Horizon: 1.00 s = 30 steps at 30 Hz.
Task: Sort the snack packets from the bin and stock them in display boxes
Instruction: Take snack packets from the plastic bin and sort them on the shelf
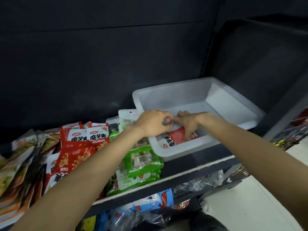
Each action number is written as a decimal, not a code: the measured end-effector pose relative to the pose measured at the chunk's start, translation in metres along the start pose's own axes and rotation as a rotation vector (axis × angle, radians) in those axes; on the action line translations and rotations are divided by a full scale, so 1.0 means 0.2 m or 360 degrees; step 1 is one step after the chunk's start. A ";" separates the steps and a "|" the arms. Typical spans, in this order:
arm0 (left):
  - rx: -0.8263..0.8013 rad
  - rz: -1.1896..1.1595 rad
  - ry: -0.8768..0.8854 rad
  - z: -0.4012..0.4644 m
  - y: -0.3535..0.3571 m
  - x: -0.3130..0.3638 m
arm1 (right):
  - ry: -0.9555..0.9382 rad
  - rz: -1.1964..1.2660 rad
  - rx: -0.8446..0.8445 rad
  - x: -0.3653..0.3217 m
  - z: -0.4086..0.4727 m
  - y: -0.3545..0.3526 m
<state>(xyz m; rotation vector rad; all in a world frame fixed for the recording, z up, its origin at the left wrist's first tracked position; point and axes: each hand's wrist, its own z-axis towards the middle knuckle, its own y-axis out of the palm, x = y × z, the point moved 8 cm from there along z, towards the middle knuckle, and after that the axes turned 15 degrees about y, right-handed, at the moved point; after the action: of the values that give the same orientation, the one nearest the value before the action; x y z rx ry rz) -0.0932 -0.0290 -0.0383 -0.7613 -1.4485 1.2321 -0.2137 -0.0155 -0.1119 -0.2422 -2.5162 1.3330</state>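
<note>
Both hands work inside the white bin (196, 104), which sits on the dark shelf (191, 165) at its right end, and the step in hand seems to be picking the red snack packet (176, 138) out of the bin's near corner. To do it well, the packet wants lifting by an edge and carrying left to the upright red packets (86, 139) of the same print, not onto the green packets (143, 161) just beside the bin (those lie flat in a stack). The right hand (187, 122) reaches down with fingers spread and extended, fingertips touching the packet's top. The left hand (153, 122) has its fingers curled at the bin's rim; whether they pinch anything I cannot tell.
</note>
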 end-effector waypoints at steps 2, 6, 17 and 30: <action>-0.0090 0.0021 0.0003 0.02 0.01 -0.01 | -0.0016 0.0088 0.0147 0.03 0.05 -0.07; -0.0335 0.0223 -0.0003 0.18 0.06 -0.04 | 0.0009 0.0165 0.0204 0.12 0.11 -0.09; -0.0613 0.0334 0.0034 0.48 0.20 -0.10 | 0.0074 0.0250 0.0371 0.23 0.08 -0.14; 0.0194 0.0125 0.0219 0.46 -0.07 -0.03 | 0.0349 0.1179 0.0940 0.49 -0.23 -0.22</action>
<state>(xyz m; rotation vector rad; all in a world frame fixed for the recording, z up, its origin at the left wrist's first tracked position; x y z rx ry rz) -0.1771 -0.0645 -0.0204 -0.8101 -1.2307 1.2898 -0.2916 0.0239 -0.0342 -1.1780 -1.7829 2.0900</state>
